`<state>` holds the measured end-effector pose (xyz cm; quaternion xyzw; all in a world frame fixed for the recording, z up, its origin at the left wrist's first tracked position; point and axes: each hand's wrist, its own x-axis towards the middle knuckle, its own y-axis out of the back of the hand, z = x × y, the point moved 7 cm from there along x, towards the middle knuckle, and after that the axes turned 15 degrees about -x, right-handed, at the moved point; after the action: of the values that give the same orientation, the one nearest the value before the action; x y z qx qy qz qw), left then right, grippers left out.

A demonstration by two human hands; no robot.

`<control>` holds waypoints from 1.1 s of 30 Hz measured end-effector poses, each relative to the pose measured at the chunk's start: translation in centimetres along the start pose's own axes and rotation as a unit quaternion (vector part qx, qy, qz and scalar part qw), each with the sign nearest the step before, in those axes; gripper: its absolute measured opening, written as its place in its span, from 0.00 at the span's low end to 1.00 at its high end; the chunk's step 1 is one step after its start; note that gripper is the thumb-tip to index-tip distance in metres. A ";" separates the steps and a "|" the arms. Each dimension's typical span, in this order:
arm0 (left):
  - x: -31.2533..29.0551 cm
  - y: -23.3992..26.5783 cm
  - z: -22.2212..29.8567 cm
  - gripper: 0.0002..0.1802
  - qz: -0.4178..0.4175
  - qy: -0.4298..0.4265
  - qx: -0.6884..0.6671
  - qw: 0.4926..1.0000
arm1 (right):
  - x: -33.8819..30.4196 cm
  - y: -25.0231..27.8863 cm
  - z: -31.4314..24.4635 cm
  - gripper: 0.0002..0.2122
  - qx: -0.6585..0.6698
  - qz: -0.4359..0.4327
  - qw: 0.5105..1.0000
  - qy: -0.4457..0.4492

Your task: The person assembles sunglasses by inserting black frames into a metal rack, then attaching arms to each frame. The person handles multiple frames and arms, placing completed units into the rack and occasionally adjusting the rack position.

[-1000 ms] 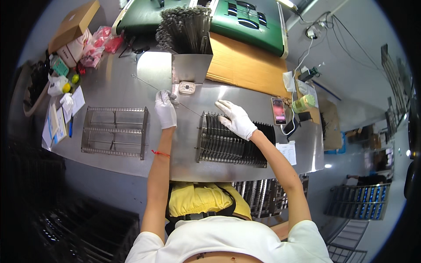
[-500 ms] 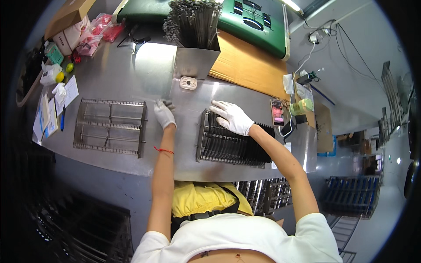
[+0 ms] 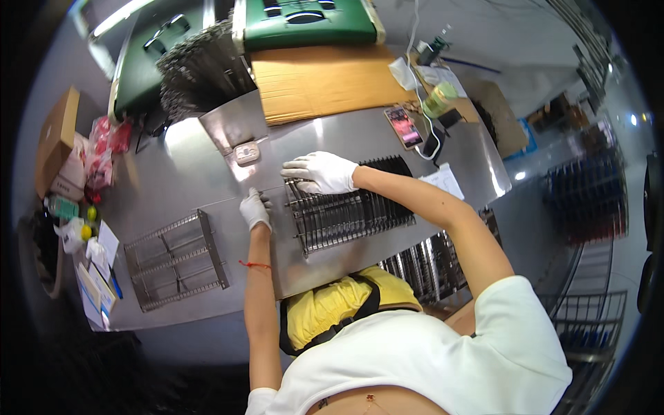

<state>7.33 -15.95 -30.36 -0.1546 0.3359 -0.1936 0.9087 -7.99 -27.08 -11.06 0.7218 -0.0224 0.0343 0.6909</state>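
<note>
My left hand [image 3: 256, 209], in a white glove, is closed in front of me. A thin metal rod [image 3: 216, 203] passes through its fingers, one end pointing at the empty rack and the other at the filled rack. My right hand [image 3: 322, 173], gloved too, lies with fingers stretched out over the far left corner of the filled rack [image 3: 346, 225]. That metal rack holds a row of dark, thin curved pieces. To the left, an empty metal rack [image 3: 176, 261] rests on the steel table [image 3: 200, 162]. My right palm hides part of the filled rack.
A metal holder [image 3: 232, 124] with a dense bundle of thin metal pieces [image 3: 204, 72] stands at the back. Near it are a small pale case [image 3: 246, 153] and a cardboard sheet [image 3: 332, 83]. A phone [image 3: 403, 127] with a white cable lies right; papers [image 3: 104, 277] lie far left.
The whole view has turned, so the table appears tilted. My left hand stays between the two racks; the thin rod now shows on both sides of it. My right hand remains over the filled rack.
</note>
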 end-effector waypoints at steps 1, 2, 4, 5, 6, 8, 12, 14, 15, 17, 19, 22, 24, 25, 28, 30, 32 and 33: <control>-0.3 -0.2 0.7 0.16 -0.003 0.016 0.013 1.000 | 0.0 -0.2 0.1 0.23 0.003 0.005 1.000 -0.001; -0.8 -0.8 1.1 0.16 0.005 0.010 -0.004 1.000 | -0.1 -0.3 0.2 0.23 0.005 0.010 1.000 -0.003; -2.7 -1.9 1.1 0.15 0.026 0.000 -0.042 0.999 | -0.4 -0.8 0.3 0.23 0.007 0.008 1.000 -0.008; -2.7 -2.8 0.3 0.15 -0.030 0.048 0.020 0.998 | -0.4 -1.1 0.4 0.24 0.007 0.002 1.000 -0.010; -2.6 -3.7 -0.8 0.15 -0.084 0.095 0.078 0.989 | -0.5 -1.2 0.6 0.24 0.005 -0.005 1.000 -0.011; -1.5 -3.6 -1.7 0.17 -0.136 0.120 0.156 0.971 | 0.1 -2.0 0.8 0.25 0.000 -0.032 0.999 -0.015; -1.2 -2.8 -1.2 0.19 -0.193 0.264 0.058 0.943 | -1.3 -1.8 1.8 0.26 0.022 -0.020 0.999 -0.024; 4.4 2.4 2.2 0.21 -0.125 0.187 -0.058 0.973 | -2.1 -0.8 3.5 0.25 0.027 -0.065 0.995 -0.065; 6.5 5.4 3.9 0.21 -0.064 0.134 -0.123 0.981 | -2.4 -0.8 4.2 0.25 0.032 -0.086 0.993 -0.079; 2.7 1.5 1.3 0.22 -0.069 0.108 -0.004 0.992 | -4.8 -3.0 5.2 0.25 0.081 -0.109 0.980 -0.149; 0.9 -1.0 -0.2 0.20 -0.064 0.051 0.047 0.996 | -4.0 -1.8 4.6 0.25 0.068 -0.119 0.980 -0.147; 1.0 -1.6 -0.3 0.18 -0.101 0.115 0.021 0.988 | -5.4 -1.0 5.6 0.25 0.048 -0.130 0.978 -0.155; -0.6 -1.4 1.3 0.18 -0.095 0.130 0.027 0.987 | -7.6 -1.2 7.3 0.26 0.012 -0.084 0.985 -0.149; 1.0 0.5 1.9 0.18 -0.052 0.104 -0.024 0.993 | -7.4 -1.3 7.2 0.27 0.031 -0.109 0.978 -0.173; 2.2 -0.1 -0.5 0.17 -0.093 0.108 -0.020 0.990 | -7.5 -1.8 6.4 0.28 0.049 -0.175 0.963 -0.199; 0.4 -3.0 -2.0 0.18 -0.127 0.020 0.193 0.973 | -7.4 -0.9 6.1 0.28 0.048 -0.194 0.959 -0.202; 1.6 -3.3 -3.3 0.20 -0.134 0.045 0.145 0.979 | -8.3 -0.3 6.9 0.29 0.011 -0.194 0.959 -0.206; 1.1 -3.1 -3.6 0.22 -0.137 0.129 0.121 0.975 | -9.5 -0.1 7.9 0.29 0.014 -0.183 0.958 -0.218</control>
<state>4.93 -19.69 -32.34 -0.0615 0.3997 -0.3742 0.8345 -17.31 -35.08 -12.25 0.7129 -0.0395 -0.2509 0.6537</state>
